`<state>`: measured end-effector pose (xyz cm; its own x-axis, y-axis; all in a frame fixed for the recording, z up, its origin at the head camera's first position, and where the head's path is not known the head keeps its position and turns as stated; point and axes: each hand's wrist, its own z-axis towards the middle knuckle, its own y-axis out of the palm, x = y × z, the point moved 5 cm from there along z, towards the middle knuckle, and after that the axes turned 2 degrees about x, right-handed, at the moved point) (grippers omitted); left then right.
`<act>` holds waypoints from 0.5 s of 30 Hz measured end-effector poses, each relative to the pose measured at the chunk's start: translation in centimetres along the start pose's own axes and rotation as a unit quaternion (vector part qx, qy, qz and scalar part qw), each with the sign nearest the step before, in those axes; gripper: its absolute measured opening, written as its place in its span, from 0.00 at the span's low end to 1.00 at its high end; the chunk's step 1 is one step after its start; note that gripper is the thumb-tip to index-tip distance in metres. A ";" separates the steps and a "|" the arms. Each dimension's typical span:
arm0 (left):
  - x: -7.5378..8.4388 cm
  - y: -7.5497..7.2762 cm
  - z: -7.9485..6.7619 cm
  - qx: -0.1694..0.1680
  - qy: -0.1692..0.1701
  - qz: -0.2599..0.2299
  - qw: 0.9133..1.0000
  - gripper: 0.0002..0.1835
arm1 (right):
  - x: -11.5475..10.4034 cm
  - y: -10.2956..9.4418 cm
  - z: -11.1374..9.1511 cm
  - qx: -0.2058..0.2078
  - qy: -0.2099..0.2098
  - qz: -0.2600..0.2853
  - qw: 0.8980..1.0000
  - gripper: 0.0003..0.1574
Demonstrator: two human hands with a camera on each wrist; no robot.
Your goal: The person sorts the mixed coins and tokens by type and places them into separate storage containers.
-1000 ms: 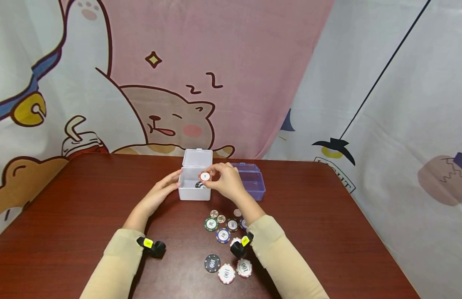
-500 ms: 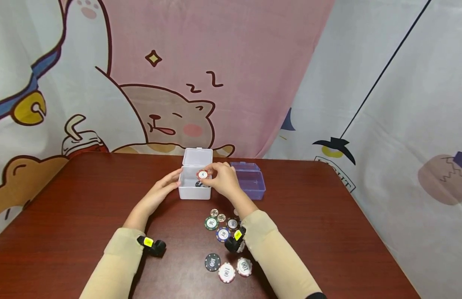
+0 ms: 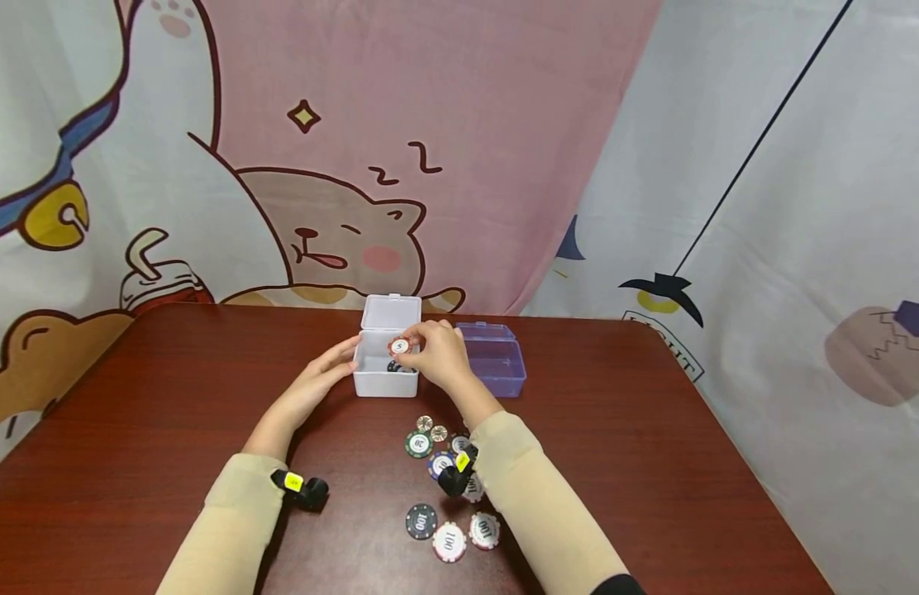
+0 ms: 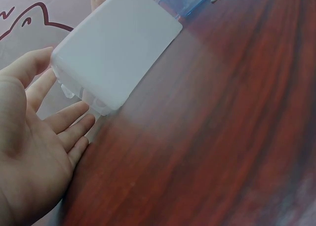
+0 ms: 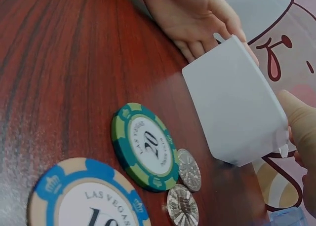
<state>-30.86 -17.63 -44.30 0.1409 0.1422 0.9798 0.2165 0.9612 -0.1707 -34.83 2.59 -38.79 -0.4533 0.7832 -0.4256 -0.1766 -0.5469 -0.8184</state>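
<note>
My right hand (image 3: pixel 440 357) pinches a red-and-white poker chip (image 3: pixel 399 346) marked 5 over the open white plastic box (image 3: pixel 385 385). Inside that box lies a black-and-white chip (image 3: pixel 394 366), partly covered by the right fingers. On the box's left side, my left hand (image 3: pixel 316 383) touches the wall with extended fingers. The left wrist view shows this hand (image 4: pixel 37 142) with its palm up to the box side (image 4: pixel 118 48). In the right wrist view, only part of the right hand (image 5: pixel 303 125) shows at the box's edge; the red chip is hidden there.
A translucent purple box (image 3: pixel 510 386) stands open to the right of the white one. Nearer lie a green 20 chip (image 5: pixel 148 147), a blue 10 chip (image 5: pixel 89 199) and silvery coins (image 5: pixel 182 206). Closest are a black chip (image 3: pixel 421 522) and two white 100 chips (image 3: pixel 449 542).
My right hand has shifted slightly left with the red chip, which sits a little further over the white box. The right forearm has swung left over some chips. The left hand stays put.
</note>
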 end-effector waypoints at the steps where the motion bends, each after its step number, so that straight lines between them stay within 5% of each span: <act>1: 0.0 0.0 0.0 0.000 0.000 0.000 1.000 0.28 | -0.1 0.0 0.0 -0.001 0.000 -0.003 1.000 0.22; 15: 0.7 0.1 -0.3 -0.015 -0.002 -0.012 1.000 0.29 | -0.3 0.0 -0.4 -0.022 -0.009 -0.010 1.000 0.31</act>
<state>-30.42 -17.47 -43.67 0.1316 0.1205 0.9839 0.2481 0.9570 -0.1504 -34.31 2.49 -38.78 -0.4665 0.7875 -0.4027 -0.1472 -0.5181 -0.8425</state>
